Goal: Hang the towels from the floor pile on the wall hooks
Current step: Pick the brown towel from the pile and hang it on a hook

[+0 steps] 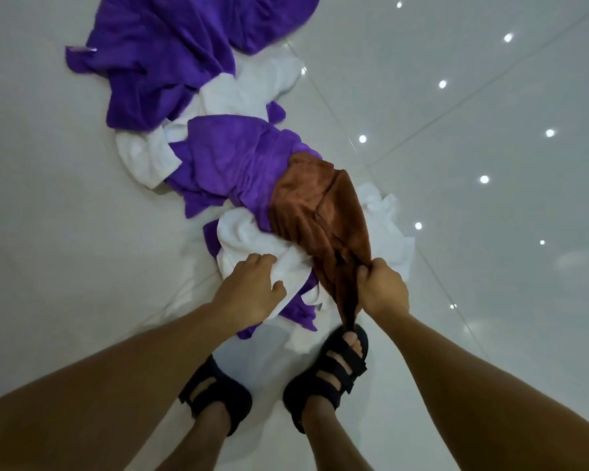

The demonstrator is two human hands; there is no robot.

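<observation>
Gripping a bunched end of the brown towel (306, 205), the right grip (383, 290) was closed in a fist around the cloth, just past the frame's centre toward 5 o'clock. A short tail of brown fabric hung out below the fist, over the toes of the right sandal (330, 365). From the fist the brown towel stretched taut toward 11 o'clock, its far end lying on the middle purple towel (232, 158).

The left grip (252, 287) sat at 9 o'clock of the right one, well apart from it. Its fingers were bent down onto the near white towel (249, 232) and its thumb stuck out to the side. Whether those fingers actually clutched the cloth could not be told.

The pile lay on the glossy white floor (490, 130), running from the feet at 6 o'clock up toward 11 o'clock. A large far purple towel (164, 45) lay crumpled at the 11 o'clock end. Another white towel (245, 90) was between the two purple ones. A third white towel (385, 212) showed at 3 o'clock of the brown one. A small purple fold (296, 311) lay between the two hands. The left sandal (215, 392) stood at 6 o'clock, just beside the right one. Small bright light spots were reflected in the tiles toward 2 o'clock.
</observation>
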